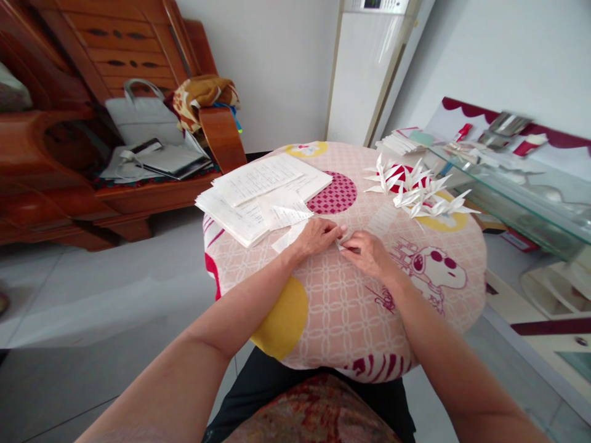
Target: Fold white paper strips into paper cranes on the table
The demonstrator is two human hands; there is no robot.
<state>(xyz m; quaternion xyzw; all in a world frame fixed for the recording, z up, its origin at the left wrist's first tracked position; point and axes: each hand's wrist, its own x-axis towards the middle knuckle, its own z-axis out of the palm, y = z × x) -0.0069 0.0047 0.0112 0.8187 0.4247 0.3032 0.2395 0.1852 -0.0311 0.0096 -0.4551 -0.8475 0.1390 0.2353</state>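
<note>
My left hand (pixel 318 237) and my right hand (pixel 367 252) meet at the middle of a round table covered by a pink cartoon-print cloth (pixel 341 307). Both pinch a small folded piece of white paper (pixel 344 245) pressed against the cloth; most of it is hidden under my fingers. A loose white paper slip (pixel 289 239) lies just left of my left hand. Behind it sits a stack of printed paper sheets (pixel 258 197). Several folded white paper cranes (pixel 418 191) are gathered at the table's far right.
A wooden bench (pixel 69 160) stands at the left with a grey bag (pixel 143 114), papers and a yellow cloth on it. A glass-topped cabinet (pixel 521 178) with small items runs along the right. A white appliance (pixel 364 67) stands in the far corner.
</note>
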